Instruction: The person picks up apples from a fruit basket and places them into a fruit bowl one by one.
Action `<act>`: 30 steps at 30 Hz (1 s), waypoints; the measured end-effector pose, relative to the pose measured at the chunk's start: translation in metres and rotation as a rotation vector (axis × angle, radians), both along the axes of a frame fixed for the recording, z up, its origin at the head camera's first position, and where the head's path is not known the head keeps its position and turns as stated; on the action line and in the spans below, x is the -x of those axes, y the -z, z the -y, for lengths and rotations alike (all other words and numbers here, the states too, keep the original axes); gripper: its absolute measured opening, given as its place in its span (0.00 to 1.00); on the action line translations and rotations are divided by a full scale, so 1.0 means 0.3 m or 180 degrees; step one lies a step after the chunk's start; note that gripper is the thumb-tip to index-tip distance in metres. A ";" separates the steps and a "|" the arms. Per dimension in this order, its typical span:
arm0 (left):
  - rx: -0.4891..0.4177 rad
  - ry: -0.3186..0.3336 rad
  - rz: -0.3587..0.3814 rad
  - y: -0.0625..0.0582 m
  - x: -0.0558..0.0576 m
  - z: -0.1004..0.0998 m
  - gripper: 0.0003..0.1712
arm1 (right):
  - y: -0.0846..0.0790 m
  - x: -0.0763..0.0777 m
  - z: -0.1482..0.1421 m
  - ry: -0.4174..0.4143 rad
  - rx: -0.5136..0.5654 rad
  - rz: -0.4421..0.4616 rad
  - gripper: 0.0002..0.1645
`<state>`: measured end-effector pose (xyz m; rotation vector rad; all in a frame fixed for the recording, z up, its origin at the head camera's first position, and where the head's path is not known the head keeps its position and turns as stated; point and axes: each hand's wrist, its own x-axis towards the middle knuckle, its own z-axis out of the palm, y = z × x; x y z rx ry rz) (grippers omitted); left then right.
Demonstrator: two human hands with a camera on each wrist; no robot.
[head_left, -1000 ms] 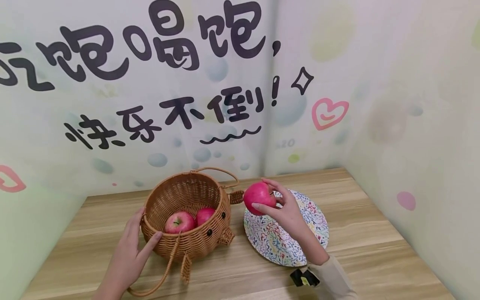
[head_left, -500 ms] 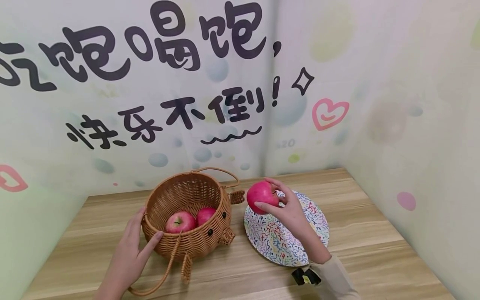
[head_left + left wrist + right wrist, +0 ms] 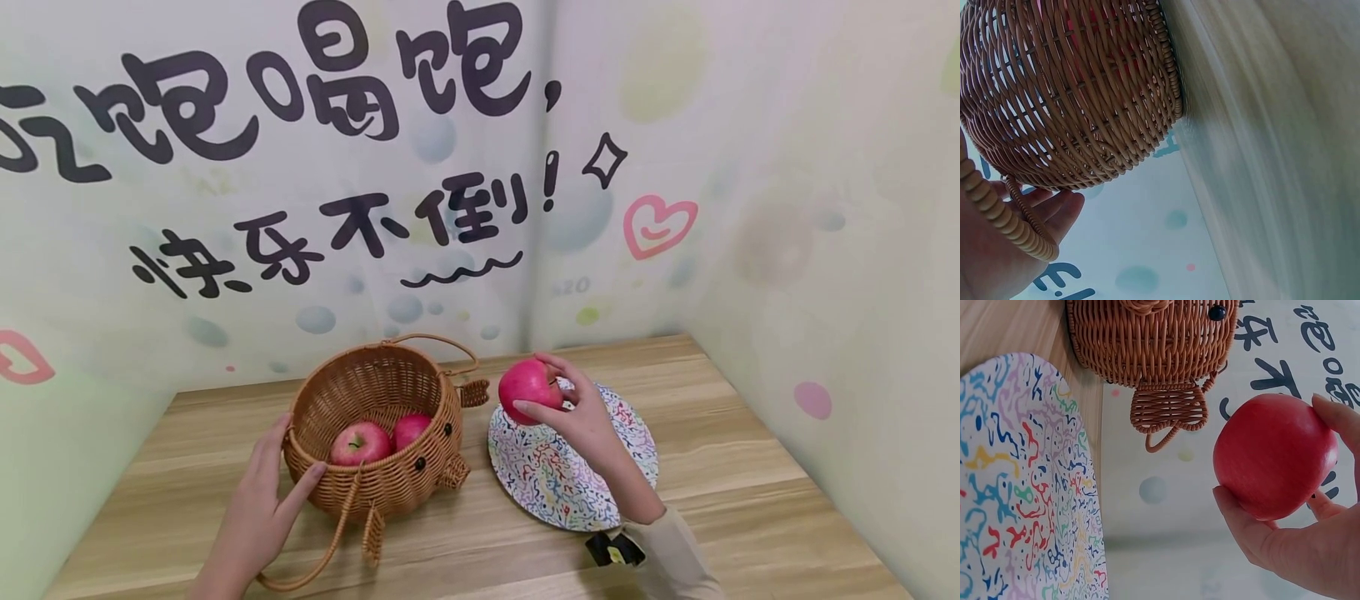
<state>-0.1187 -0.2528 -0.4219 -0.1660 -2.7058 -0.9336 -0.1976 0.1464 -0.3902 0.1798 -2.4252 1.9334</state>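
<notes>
In the head view my right hand (image 3: 581,425) holds a red apple (image 3: 527,392) between thumb and fingers, raised over a round white piece with a multicoloured squiggle pattern (image 3: 555,483). The right wrist view shows the same apple (image 3: 1272,456) gripped at its sides. My left hand (image 3: 258,500) rests against the left side of a brown wicker basket (image 3: 382,487), its fingers fairly straight and its thumb at the rim. Two more apples (image 3: 360,446) lie inside. From the left wrist, fingers (image 3: 1063,215) touch the woven wall beneath a handle loop (image 3: 997,212).
The basket has animal-like eyes, a snout and side flaps; one wicker handle (image 3: 326,558) hangs to the front left, another (image 3: 442,340) stands at the back. Walls with printed lettering (image 3: 360,225) enclose the wooden table (image 3: 720,467). A black bow-like piece (image 3: 615,550) sits by the right cuff.
My right hand has drifted slightly right and up with the apple, a little farther from the basket. The left hand and the basket stay where they were.
</notes>
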 end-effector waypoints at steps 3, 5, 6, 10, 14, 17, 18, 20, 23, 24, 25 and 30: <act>-0.0001 0.0001 -0.0004 -0.001 0.000 0.000 0.49 | 0.000 0.004 -0.006 0.0007 -0.0007 -0.0011 0.43; 0.0002 0.0005 -0.0016 0.000 0.000 0.000 0.49 | 0.000 0.005 -0.010 0.0016 -0.0016 -0.0005 0.43; -0.0002 0.0005 -0.0024 0.000 0.000 0.000 0.49 | 0.000 0.006 -0.012 0.0021 -0.0020 0.0001 0.43; -0.0004 0.0004 -0.0052 -0.001 0.001 -0.001 0.49 | -0.001 0.008 -0.017 0.0052 -0.0036 0.0014 0.43; 0.0003 -0.0001 -0.0067 -0.002 0.001 -0.001 0.49 | -0.005 0.006 -0.019 0.0088 -0.0041 -0.0038 0.42; 0.0000 -0.0005 -0.0058 -0.003 0.001 -0.002 0.48 | -0.011 0.003 -0.021 0.0120 -0.0052 -0.0070 0.43; 0.0002 -0.0004 -0.0054 -0.003 0.001 -0.001 0.49 | -0.012 0.003 -0.022 0.0135 -0.0058 -0.0074 0.43; 0.0015 -0.0007 -0.0048 -0.002 0.001 -0.002 0.49 | -0.012 0.003 -0.024 0.0154 -0.0072 -0.0085 0.43; 0.0029 -0.0010 -0.0041 0.000 0.001 -0.002 0.49 | -0.012 0.006 -0.025 0.0184 -0.0082 -0.0096 0.43; 0.0034 -0.0011 -0.0042 0.000 0.001 -0.002 0.49 | -0.011 0.006 -0.026 0.0190 -0.0081 -0.0095 0.43; 0.0032 -0.0013 -0.0044 0.000 0.001 -0.002 0.49 | -0.010 0.007 -0.027 0.0195 -0.0080 -0.0090 0.43; 0.0011 -0.0015 -0.0036 -0.002 -0.001 -0.002 0.49 | -0.011 0.008 -0.033 0.0220 -0.0060 -0.0081 0.43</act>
